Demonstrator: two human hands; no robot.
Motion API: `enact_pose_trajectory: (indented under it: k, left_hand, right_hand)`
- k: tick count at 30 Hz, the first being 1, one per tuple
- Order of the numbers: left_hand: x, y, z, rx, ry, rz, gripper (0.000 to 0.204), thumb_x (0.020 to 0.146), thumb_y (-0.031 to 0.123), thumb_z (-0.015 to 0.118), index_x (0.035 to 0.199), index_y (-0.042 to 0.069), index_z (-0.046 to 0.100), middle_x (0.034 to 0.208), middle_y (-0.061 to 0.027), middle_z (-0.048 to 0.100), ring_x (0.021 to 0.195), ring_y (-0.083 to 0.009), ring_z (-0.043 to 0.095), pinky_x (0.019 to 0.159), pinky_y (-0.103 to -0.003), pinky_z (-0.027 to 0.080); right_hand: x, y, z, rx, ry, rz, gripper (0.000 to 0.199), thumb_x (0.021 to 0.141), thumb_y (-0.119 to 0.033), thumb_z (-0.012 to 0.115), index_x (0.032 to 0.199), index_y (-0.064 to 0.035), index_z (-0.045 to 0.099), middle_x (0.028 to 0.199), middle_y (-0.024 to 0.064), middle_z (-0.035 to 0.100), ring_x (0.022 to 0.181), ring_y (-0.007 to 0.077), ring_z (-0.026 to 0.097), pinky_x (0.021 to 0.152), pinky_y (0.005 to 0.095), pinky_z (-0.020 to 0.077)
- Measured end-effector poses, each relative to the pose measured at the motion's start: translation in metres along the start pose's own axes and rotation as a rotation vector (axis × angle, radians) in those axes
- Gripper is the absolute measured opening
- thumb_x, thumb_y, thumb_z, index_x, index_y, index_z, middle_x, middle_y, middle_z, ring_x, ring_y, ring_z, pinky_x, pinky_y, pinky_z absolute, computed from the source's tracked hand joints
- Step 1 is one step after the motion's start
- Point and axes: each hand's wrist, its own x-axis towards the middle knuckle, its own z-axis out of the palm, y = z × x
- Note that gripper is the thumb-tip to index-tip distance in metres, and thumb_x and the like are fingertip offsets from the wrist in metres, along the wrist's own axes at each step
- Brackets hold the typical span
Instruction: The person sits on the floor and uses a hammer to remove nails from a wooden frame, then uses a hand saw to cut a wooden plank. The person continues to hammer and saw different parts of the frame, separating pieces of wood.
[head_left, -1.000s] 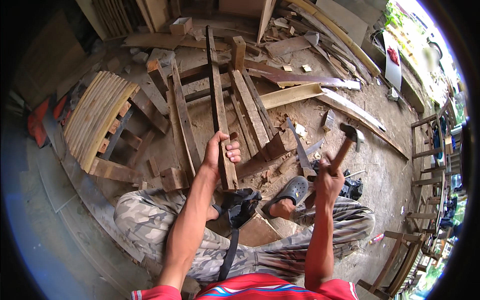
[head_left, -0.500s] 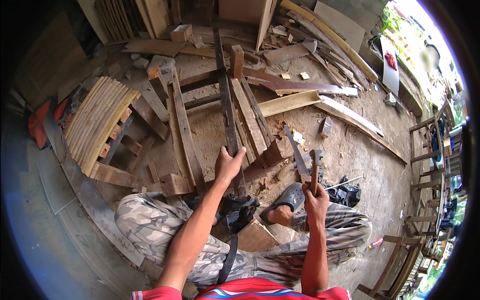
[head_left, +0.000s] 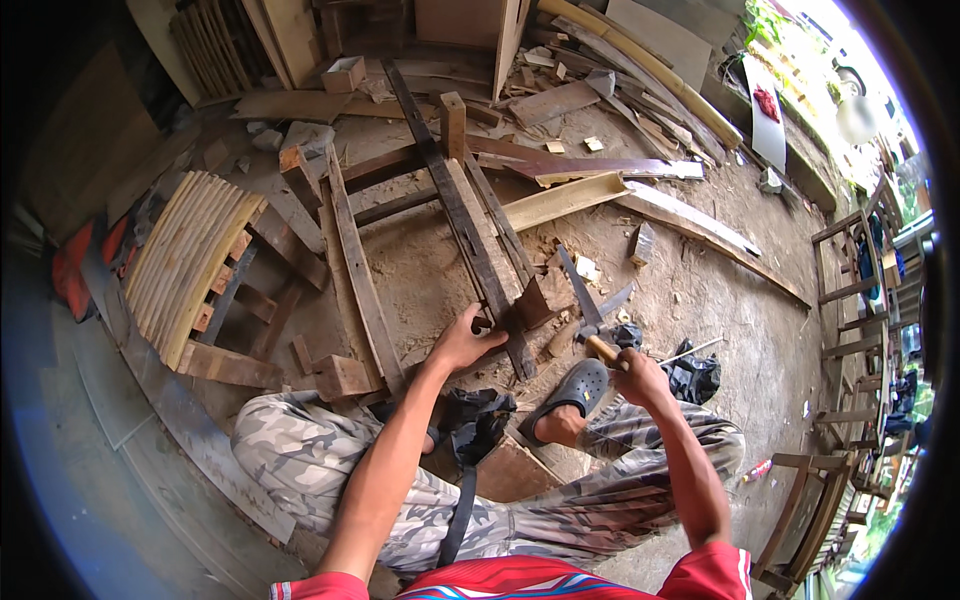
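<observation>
Hammer (head_left: pixel 604 350) in R grip (head_left: pixel 643 380); plank (head_left: pixel 450 198) nr L grip (head_left: pixel 465 342).

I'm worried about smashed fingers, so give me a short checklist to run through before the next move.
1. Hammer in the right hand: ok, held by its handle.
2. Left hand firm on the dark plank: cannot tell; it is at the plank's edge, grip unclear.
3. Left hand apart from the hammer: ok.
4. Saw well away from the hammer: not ok, right beside it.
5. Right foot in its clog: ok.
</observation>
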Motion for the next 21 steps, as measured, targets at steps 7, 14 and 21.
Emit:
enact_pose_trajectory:
  k: [7,14,21]
  left_hand:
    - [-0.007,0.025,0.006,0.079,0.002,-0.053,0.103,0.073,0.060,0.077,0.143,-0.005,0.040,0.135,-0.0277,0.056,0.127,-0.0373,0.054,0.104,-0.043,0.043]
    - [-0.033,0.063,0.019,0.564,-0.023,0.006,0.106,0.066,0.079,0.068,0.139,0.005,0.047,0.131,-0.0227,0.058,0.125,-0.0367,0.054,0.108,-0.053,0.028]
    - [-0.042,0.061,0.018,0.570,0.008,0.091,0.098,0.065,0.072,0.074,0.133,0.005,0.052,0.130,-0.0194,0.059,0.125,-0.0376,0.053,0.105,-0.052,0.035]
  right_hand:
    - [0.029,0.000,0.070,-0.192,-0.245,-0.113,0.029,0.087,-0.020,0.058,0.114,-0.0116,0.064,0.097,0.0182,0.072,0.092,0.0363,0.070,0.076,0.0471,0.0549]
    - [0.044,-0.020,0.121,-0.243,-0.395,-0.352,0.032,0.080,-0.017,0.065,0.112,-0.0137,0.064,0.094,0.0134,0.072,0.093,0.0324,0.070,0.073,0.0444,0.0553]
    - [0.056,-0.051,0.107,0.045,-0.084,-0.335,0.022,0.091,-0.024,0.054,0.099,-0.0075,0.067,0.090,0.0192,0.071,0.087,0.0387,0.068,0.074,0.0493,0.0516]
